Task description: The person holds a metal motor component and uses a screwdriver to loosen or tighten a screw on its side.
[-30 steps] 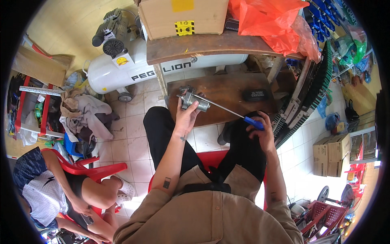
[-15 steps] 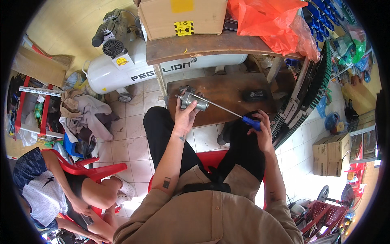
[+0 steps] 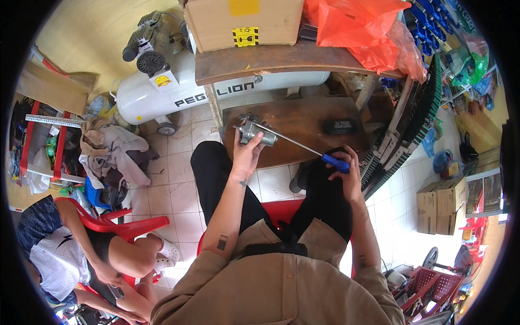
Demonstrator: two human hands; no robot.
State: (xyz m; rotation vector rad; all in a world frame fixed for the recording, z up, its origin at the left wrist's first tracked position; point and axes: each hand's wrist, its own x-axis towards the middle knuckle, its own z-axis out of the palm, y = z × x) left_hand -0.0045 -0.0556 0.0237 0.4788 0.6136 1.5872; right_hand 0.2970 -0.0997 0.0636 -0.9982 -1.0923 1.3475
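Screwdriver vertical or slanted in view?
Slanted: the shaft slopes down rightward from near the metal part in the left hand to the blue handle in the right hand.

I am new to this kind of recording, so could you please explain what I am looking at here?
Of course. There is no robot here: a seated person works with two bare hands. The view comes from a wide camera worn on the head, looking down, which is why straight edges bend near the rim. The left hand holds a silver metal part. The right hand grips the blue handle of a screwdriver, whose shaft runs across to that part; the tip's exact contact is too small to tell. Beyond the hands, a black case lies on a low wooden board. A cardboard box and an orange bag sit on the bench above.
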